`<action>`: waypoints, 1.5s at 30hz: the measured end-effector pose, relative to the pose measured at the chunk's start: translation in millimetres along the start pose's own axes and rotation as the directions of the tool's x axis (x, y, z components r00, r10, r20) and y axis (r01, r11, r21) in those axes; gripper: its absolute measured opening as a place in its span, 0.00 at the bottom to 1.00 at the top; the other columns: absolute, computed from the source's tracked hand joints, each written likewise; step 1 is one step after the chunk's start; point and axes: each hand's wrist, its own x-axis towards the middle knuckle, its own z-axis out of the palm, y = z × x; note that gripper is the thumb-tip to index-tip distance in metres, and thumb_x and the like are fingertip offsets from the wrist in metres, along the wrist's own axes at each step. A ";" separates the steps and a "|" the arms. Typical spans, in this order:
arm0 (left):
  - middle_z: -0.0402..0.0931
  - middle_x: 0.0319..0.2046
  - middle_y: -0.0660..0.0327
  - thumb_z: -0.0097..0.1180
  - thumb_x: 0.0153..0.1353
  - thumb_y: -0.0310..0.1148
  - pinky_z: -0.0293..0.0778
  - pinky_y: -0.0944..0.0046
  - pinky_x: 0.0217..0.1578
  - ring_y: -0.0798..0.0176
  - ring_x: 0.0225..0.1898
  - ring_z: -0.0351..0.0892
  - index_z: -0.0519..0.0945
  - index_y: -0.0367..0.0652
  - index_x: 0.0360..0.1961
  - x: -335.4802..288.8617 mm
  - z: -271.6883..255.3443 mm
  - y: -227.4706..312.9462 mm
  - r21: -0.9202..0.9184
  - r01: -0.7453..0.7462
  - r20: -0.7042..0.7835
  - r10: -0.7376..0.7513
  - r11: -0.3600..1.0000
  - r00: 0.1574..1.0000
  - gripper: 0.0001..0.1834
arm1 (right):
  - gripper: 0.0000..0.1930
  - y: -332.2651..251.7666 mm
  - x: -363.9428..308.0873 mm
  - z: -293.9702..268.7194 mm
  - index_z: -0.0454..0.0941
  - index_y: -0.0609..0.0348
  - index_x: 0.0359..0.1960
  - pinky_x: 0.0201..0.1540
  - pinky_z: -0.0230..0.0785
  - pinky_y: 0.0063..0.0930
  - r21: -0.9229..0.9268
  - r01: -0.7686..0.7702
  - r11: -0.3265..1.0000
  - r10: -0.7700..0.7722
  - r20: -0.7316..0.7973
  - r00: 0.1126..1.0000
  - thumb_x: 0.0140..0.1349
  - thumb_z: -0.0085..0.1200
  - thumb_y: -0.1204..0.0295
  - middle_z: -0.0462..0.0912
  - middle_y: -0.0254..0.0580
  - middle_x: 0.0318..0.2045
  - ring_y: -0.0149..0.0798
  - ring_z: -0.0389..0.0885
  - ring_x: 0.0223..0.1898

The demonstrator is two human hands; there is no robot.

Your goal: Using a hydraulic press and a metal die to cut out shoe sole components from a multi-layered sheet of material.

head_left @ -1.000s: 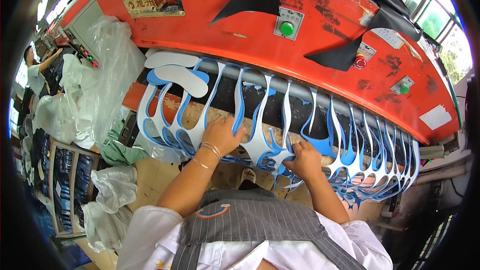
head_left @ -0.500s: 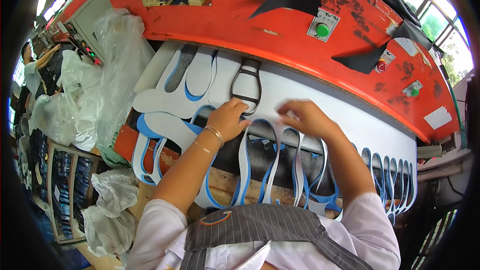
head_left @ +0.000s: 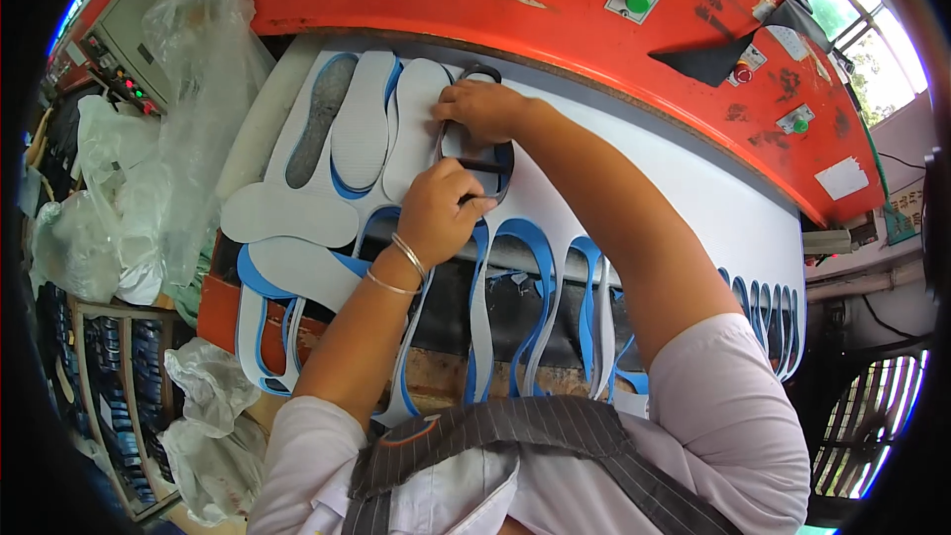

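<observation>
A dark, sole-shaped cutting die (head_left: 485, 166) with crossbars rests on the white foam sheet (head_left: 604, 173). My right hand (head_left: 484, 111) reaches across to its far end, fingers curled over the frame. At the near end my left hand (head_left: 443, 205) grips the die's rim with bent fingers. Just left of the die lies a pale sole outline (head_left: 416, 117), and beyond it a ribbed sole piece (head_left: 362, 124) with a blue underside. Long blue-edged cut-outs open along the sheet's near edge. Part of the die is hidden beneath my hands.
The red machine beam (head_left: 446, 5) spans the far side, with a green button (head_left: 637, 1) and a red button (head_left: 742, 72). Loose sole pieces (head_left: 289, 214) lie at left. Clear plastic bags (head_left: 203, 89) hang beside the machine, and a rack (head_left: 124, 386) stands lower left.
My right hand has moved left and away from me onto the die's far end. My left hand stays at the near end, now gripping it. The whole view has shifted slightly.
</observation>
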 end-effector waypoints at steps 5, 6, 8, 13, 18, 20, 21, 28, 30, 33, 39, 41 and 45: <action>0.64 0.56 0.43 0.72 0.45 0.44 0.67 0.57 0.55 0.45 0.57 0.67 0.61 0.37 0.62 -29.1 11.1 -21.4 0.257 0.058 -0.121 -0.027 0.965 0.992 0.47 | 0.08 -8.1 -12.0 21.5 0.81 0.54 0.29 0.45 0.73 0.34 0.028 0.088 0.996 -0.065 -0.464 0.883 0.47 0.60 0.67 0.79 0.35 0.33 0.42 0.77 0.45; 0.62 0.59 0.41 0.71 0.46 0.47 0.66 0.55 0.57 0.44 0.60 0.65 0.54 0.35 0.67 -28.3 10.9 -23.9 0.338 0.053 -0.077 -0.028 0.940 0.997 0.53 | 0.08 -5.8 -13.6 19.0 0.81 0.53 0.30 0.44 0.74 0.34 0.009 0.075 0.997 -0.059 -0.520 0.852 0.47 0.60 0.68 0.79 0.34 0.33 0.42 0.77 0.43; 0.63 0.60 0.40 0.70 0.47 0.47 0.66 0.54 0.57 0.42 0.59 0.66 0.51 0.34 0.68 -34.2 17.9 -24.6 0.347 0.068 -0.048 -0.055 0.936 0.997 0.55 | 0.08 -3.8 -22.3 17.0 0.81 0.53 0.30 0.42 0.75 0.34 0.061 0.111 0.992 -0.050 -0.618 0.785 0.47 0.60 0.70 0.80 0.34 0.33 0.42 0.78 0.41; 0.70 0.57 0.40 0.62 0.55 0.50 0.68 0.52 0.54 0.44 0.56 0.72 0.61 0.32 0.63 -41.1 22.1 -27.4 0.538 -0.021 0.057 -0.011 0.843 0.998 0.43 | 0.09 3.5 -50.8 1.3 0.80 0.56 0.32 0.49 0.72 0.32 0.235 0.138 0.962 0.109 -0.796 0.595 0.48 0.59 0.81 0.82 0.39 0.36 0.41 0.80 0.41; 0.79 0.45 0.47 0.53 0.59 0.51 0.75 0.52 0.44 0.50 0.48 0.80 0.80 0.34 0.43 -6.1 11.1 -4.7 0.690 -0.041 0.307 -0.240 0.723 0.921 0.27 | 0.03 14.7 -106.2 -67.8 0.79 0.58 0.31 0.32 0.71 0.23 0.637 0.305 0.708 0.653 -0.755 0.063 0.60 0.58 0.73 0.82 0.32 0.29 0.28 0.79 0.29; 0.81 0.43 0.51 0.52 0.59 0.52 0.77 0.50 0.40 0.51 0.43 0.82 0.81 0.38 0.44 37.6 9.9 23.3 0.738 -0.056 0.452 -0.431 0.672 0.781 0.26 | 0.03 2.9 -139.7 -94.2 0.80 0.58 0.33 0.27 0.67 0.21 0.819 0.286 0.497 0.817 -0.553 0.163 0.62 0.54 0.74 0.79 0.30 0.23 0.25 0.74 0.23; 0.80 0.45 0.52 0.51 0.60 0.51 0.75 0.51 0.44 0.52 0.46 0.81 0.81 0.41 0.44 59.2 9.0 34.0 0.743 -0.075 0.512 -0.492 0.665 0.704 0.24 | 0.05 2.5 -149.9 -90.3 0.80 0.60 0.35 0.25 0.64 0.21 0.822 0.153 0.549 0.802 -0.569 0.180 0.62 0.52 0.74 0.78 0.30 0.24 0.24 0.72 0.23; 0.63 0.66 0.62 0.42 0.65 0.40 0.53 0.51 0.66 0.59 0.70 0.53 0.74 0.47 0.59 113.1 49.0 -88.8 0.710 -0.044 0.269 -0.212 0.703 0.940 0.22 | 0.16 -12.1 -129.1 6.6 0.80 0.62 0.42 0.37 0.76 0.46 0.693 -0.711 0.121 0.950 0.127 0.285 0.53 0.49 0.71 0.83 0.60 0.30 0.55 0.84 0.29; 0.59 0.68 0.70 0.38 0.65 0.37 0.47 0.48 0.68 0.63 0.72 0.48 0.70 0.52 0.63 112.6 69.0 -83.4 0.675 0.043 0.181 -0.221 0.737 0.958 0.24 | 0.18 9.7 -127.9 21.5 0.78 0.65 0.45 0.40 0.76 0.46 0.662 -0.737 0.135 0.954 0.113 0.276 0.54 0.48 0.70 0.82 0.61 0.30 0.54 0.84 0.32; 0.59 0.68 0.67 0.40 0.65 0.36 0.47 0.48 0.69 0.61 0.71 0.49 0.70 0.51 0.63 121.2 65.1 -76.5 0.654 0.006 0.206 -0.185 0.756 0.961 0.24 | 0.26 20.5 -113.5 20.2 0.72 0.67 0.55 0.42 0.76 0.46 0.623 -0.744 0.240 0.956 -0.018 0.294 0.57 0.52 0.64 0.82 0.60 0.31 0.52 0.84 0.36; 0.59 0.68 0.67 0.40 0.65 0.37 0.46 0.48 0.69 0.61 0.72 0.49 0.70 0.52 0.63 109.0 55.0 -82.4 0.655 0.018 0.191 -0.189 0.755 0.963 0.24 | 0.57 -56.7 -171.0 58.8 0.55 0.59 0.68 0.65 0.52 0.47 0.483 -0.434 0.761 0.602 -0.276 0.749 0.40 0.68 0.40 0.62 0.65 0.62 0.59 0.58 0.66; 0.59 0.68 0.67 0.39 0.66 0.37 0.45 0.48 0.69 0.61 0.72 0.49 0.70 0.52 0.63 116.6 47.5 -81.9 0.678 0.014 0.192 -0.196 0.735 0.962 0.24 | 0.55 -78.3 -166.1 58.3 0.63 0.61 0.62 0.69 0.44 0.49 0.308 -0.514 0.800 0.593 -0.283 0.754 0.35 0.70 0.40 0.61 0.67 0.64 0.60 0.51 0.70; 0.60 0.68 0.66 0.38 0.65 0.36 0.45 0.49 0.69 0.60 0.72 0.48 0.70 0.51 0.63 115.3 51.9 -85.6 0.685 0.007 0.190 -0.187 0.729 0.964 0.25 | 0.44 -89.4 -155.4 60.7 0.71 0.59 0.54 0.69 0.44 0.49 0.377 -0.548 0.747 0.662 -0.345 0.665 0.37 0.70 0.44 0.66 0.65 0.62 0.55 0.56 0.69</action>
